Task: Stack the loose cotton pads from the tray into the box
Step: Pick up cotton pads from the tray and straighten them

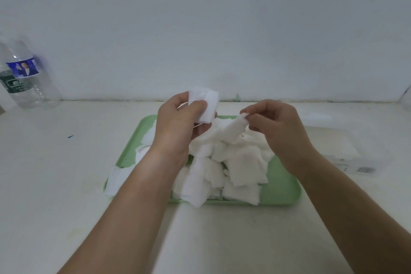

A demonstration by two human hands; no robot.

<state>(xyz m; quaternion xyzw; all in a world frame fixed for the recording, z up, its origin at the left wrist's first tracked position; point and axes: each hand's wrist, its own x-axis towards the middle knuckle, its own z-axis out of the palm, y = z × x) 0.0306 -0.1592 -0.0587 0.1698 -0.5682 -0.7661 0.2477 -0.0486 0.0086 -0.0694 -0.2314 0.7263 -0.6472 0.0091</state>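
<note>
A light green tray [280,189] lies in the middle of the white table with a heap of loose white cotton pads [224,162] on it. Above the tray's far left part, my left hand [178,124] grips a small stack of pads [205,104] between thumb and fingers. My right hand [275,127] pinches the corner of a single pad [235,125] lifted off the heap. A clear plastic box [333,144] with white pads inside stands right of the tray, partly hidden by my right wrist.
Two clear plastic water bottles [24,75] stand at the far left against the wall. A small blue scrap [70,136] lies on the table left of the tray. The wall [200,29] runs just behind the tray.
</note>
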